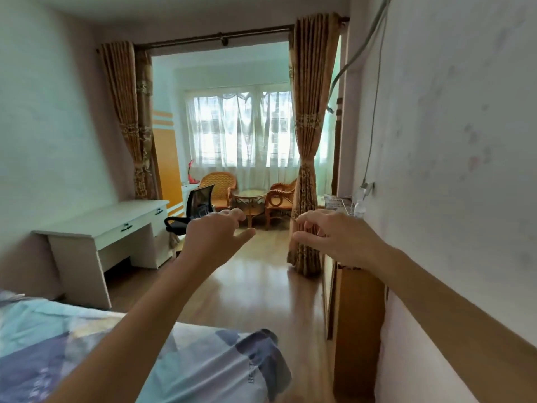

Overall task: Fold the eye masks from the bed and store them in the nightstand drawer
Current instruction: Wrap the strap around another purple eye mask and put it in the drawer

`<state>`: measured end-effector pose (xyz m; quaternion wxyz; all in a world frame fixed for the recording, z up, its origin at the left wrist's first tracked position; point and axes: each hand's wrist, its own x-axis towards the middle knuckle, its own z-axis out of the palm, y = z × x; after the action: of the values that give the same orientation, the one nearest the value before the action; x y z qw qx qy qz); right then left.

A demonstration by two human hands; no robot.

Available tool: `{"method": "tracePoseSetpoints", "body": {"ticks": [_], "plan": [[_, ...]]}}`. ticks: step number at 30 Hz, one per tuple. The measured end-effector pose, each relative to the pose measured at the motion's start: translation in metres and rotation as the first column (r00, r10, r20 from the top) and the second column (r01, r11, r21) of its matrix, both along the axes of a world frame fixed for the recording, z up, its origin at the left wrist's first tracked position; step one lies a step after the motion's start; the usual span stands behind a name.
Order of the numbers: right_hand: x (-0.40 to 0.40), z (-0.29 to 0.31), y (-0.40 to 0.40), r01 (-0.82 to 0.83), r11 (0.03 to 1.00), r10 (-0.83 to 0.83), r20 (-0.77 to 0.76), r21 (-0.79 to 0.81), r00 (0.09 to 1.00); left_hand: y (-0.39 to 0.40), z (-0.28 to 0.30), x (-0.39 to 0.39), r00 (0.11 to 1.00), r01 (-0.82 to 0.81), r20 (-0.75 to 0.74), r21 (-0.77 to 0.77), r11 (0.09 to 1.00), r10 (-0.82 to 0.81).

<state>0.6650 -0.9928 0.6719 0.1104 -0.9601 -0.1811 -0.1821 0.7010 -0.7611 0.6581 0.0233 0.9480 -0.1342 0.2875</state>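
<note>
Nearest, below both forearms, lies the bed with its patterned blue cover; no eye mask can be made out on it, nor can the nightstand drawer be told. Both arms reach forward at chest height. The left hand and right hand hang apart in mid-air, fingers loosely curled, holding nothing. Beyond the left hand stands a white desk; beyond the right, a tied curtain.
</note>
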Motion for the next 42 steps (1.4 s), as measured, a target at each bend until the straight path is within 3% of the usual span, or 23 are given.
{"method": "tracePoseSetpoints", "body": {"ticks": [5,9,19,27,32,37,42], "plan": [[0.124,0.012,-0.07,0.081,0.996,-0.082,0.03,0.035,0.996,-0.077,-0.01,0.136,0.989,-0.048,0.144,0.143,0.989,0.027],[0.238,0.009,-0.1,0.04,0.999,-0.04,-0.024,-0.011,0.999,-0.1,-0.021,0.228,0.98,-0.171,0.137,0.225,0.959,0.143],[0.489,-0.003,-0.031,-0.3,0.949,0.289,-0.12,-0.097,0.95,0.002,-0.018,0.389,0.857,-0.514,0.126,0.269,0.814,0.5],[0.665,0.005,0.048,-0.516,0.856,0.514,-0.04,-0.032,0.857,0.062,-0.015,0.519,0.771,-0.637,0.093,0.09,0.766,0.63],[0.752,0.01,0.068,-0.6,0.797,0.601,-0.016,-0.068,0.799,0.087,-0.013,0.552,0.723,-0.689,-0.069,0.005,0.725,0.687],[0.797,0.004,0.16,-0.807,0.591,0.807,-0.028,0.017,0.59,0.124,-0.02,0.552,0.619,-0.785,-0.142,-0.083,0.614,0.773],[0.828,-0.016,0.267,-0.945,0.325,0.943,-0.072,0.016,0.324,0.155,-0.053,0.542,0.363,-0.931,-0.186,-0.107,0.348,0.913]]}}
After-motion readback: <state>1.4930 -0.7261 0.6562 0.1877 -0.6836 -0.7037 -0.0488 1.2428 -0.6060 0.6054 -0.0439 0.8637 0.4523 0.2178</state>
